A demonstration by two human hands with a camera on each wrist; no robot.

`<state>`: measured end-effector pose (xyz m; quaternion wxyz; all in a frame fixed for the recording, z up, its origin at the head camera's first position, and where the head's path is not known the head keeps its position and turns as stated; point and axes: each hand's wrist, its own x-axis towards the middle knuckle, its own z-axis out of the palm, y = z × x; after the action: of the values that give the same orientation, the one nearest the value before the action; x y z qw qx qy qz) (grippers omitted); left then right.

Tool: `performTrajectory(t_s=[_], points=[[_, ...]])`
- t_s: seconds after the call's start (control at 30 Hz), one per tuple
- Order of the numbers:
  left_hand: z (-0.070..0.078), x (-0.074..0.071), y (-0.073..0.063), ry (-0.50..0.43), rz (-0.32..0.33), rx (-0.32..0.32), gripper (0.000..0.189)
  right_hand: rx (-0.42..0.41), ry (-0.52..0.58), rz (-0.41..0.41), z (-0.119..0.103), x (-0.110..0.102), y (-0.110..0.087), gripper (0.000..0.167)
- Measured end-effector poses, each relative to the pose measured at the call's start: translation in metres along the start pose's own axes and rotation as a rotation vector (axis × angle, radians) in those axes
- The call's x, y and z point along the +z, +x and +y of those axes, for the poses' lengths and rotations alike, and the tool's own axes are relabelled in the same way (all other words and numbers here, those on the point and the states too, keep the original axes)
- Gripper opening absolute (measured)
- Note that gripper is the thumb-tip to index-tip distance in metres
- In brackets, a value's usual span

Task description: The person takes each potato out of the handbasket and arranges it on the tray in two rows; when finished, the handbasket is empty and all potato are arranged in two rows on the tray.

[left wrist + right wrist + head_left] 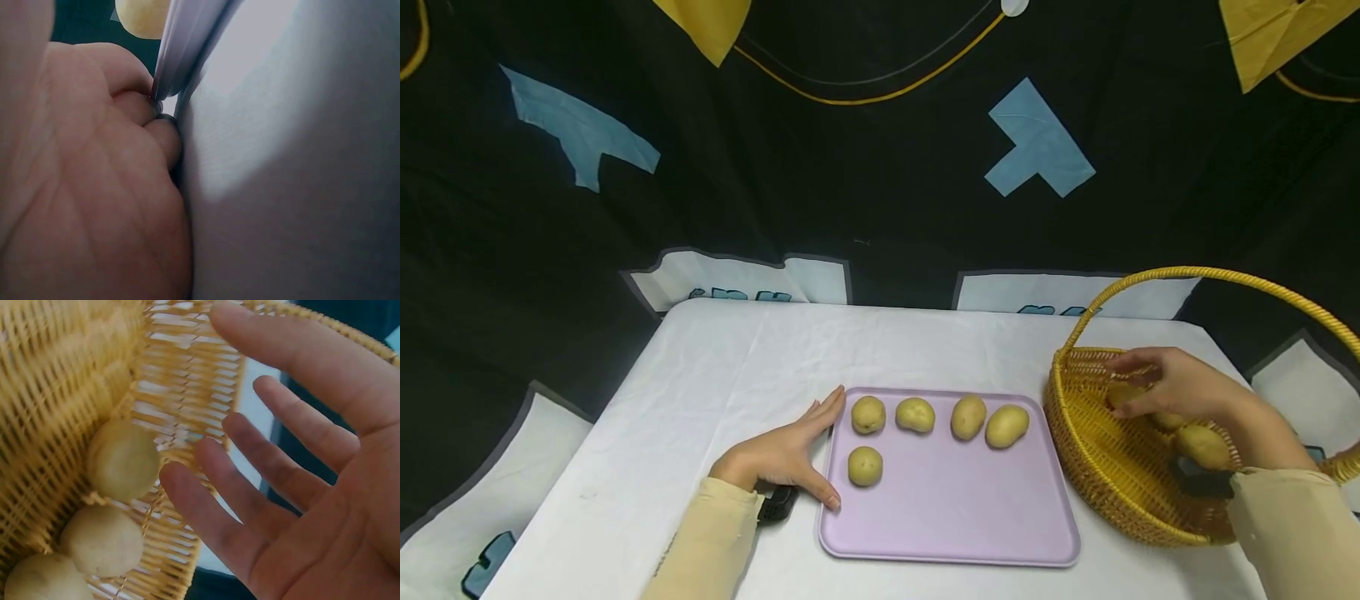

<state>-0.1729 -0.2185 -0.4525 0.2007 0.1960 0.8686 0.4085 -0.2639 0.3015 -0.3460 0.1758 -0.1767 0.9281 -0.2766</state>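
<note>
A lilac tray (955, 508) lies on the table with several potatoes on it, four in a back row replaced here by a line of several, such as the rightmost potato (1007, 426), and a single potato (865, 466) in front at the left. My left hand (790, 450) rests along the tray's left edge, thumb and fingers spread and touching the rim. At the right stands a wicker basket (1097, 467) with a tall handle. Inside it lie 3 potatoes, among them a potato (103, 540). My right hand (1187, 387) reaches into the basket, fingers parted, holding nothing, close to the far potato (124, 459).
The basket's arched handle (1195, 272) rises over the right forearm. A white cloth (760, 358) covers the table. Behind it hangs a dark curtain (820, 192) with blue and yellow shapes.
</note>
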Motion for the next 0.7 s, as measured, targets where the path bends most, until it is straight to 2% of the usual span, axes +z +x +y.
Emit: performTrajectory(t_s=[0.23, 0.7], points=[[0.000, 0.000, 0.000, 0.011, -0.003, 0.009, 0.146, 0.082, -0.038, -0.061, 0.014, 0.000, 0.011, 0.073], [0.000, 0.000, -0.001, 0.013, -0.004, -0.005, 0.148, 0.154, -0.087, -0.089, 0.031, 0.007, 0.025, 0.070]])
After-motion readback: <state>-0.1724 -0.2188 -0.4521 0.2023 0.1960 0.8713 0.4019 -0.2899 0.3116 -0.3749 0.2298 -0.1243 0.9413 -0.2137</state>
